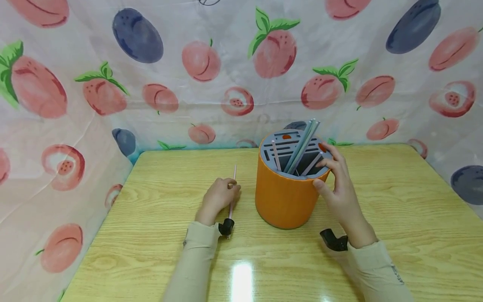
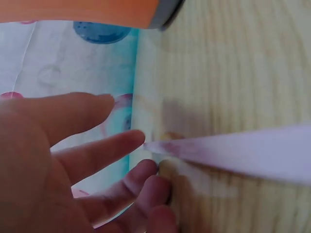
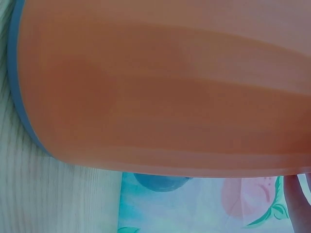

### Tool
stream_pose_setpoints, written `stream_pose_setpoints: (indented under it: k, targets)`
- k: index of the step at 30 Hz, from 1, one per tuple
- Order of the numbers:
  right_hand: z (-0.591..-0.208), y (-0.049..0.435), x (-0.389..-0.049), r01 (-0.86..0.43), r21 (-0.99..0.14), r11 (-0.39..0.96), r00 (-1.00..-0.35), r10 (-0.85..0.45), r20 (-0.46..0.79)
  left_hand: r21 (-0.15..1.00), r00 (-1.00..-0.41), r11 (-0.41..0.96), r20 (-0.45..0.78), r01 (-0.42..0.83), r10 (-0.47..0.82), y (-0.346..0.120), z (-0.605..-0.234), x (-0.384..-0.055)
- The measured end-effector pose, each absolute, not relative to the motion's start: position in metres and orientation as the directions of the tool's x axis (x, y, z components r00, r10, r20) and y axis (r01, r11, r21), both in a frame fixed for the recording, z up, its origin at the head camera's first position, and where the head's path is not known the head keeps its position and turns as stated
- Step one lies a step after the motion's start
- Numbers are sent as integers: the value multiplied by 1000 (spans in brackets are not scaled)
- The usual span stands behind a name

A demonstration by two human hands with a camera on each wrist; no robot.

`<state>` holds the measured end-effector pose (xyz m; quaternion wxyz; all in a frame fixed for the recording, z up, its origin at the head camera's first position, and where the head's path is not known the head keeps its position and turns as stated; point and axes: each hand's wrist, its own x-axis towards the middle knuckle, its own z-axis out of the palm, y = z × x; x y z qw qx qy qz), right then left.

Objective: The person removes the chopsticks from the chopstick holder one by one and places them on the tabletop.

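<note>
Stick (image 1: pixel 231 209), pale pink, along the worktop (image 1: pixel 151 235), axis twelve-to-six | left hand (image 1: pixel 219 195) nearer, stick at its three o'clock | fingers (image 2: pixel 109 149) loosely bent, thumb (image 2: pixel 77 112) apart, no pinch seen | right hand (image 1: pixel 342 191) grips orange holder (image 1: pixel 283 203) at stick's three o'clock

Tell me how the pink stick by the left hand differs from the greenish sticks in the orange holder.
The pink stick is single; the greenish sticks are bunched. The pink stick is outside the orange holder; the greenish sticks lean inside it. Both kinds are slender and straight.
</note>
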<state>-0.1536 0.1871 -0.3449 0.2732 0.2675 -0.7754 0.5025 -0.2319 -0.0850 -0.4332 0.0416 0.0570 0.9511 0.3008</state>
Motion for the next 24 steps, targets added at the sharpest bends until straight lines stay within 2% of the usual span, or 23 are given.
stream_pose_setpoints:
  k: [5, 8, 11, 16, 24]
  targets:
    - [-346, 188, -154, -690, -634, 348, -708, -143, 692, 609, -980, 786, -73, 104, 186, -88, -425, -230]
    - [-346, 188, -154, -692, -633, 346, -706, -145, 693, 641, -981, 758, -42, 119, 189, -88, -413, -228]
    - [-346, 187, -154, -697, -629, 344, -701, -144, 699, 679, -978, 710, 62, 186, 197, -86, -399, -226]
    - [-345, 187, -154, -703, -625, 339, -695, -142, 704, 733, -941, 589, 249, 339, 232, -79, -377, -219]
    - [-344, 186, -155, -704, -626, 336, -694, -142, 706, 726, -873, 485, 417, 488, 254, -64, -352, -204]
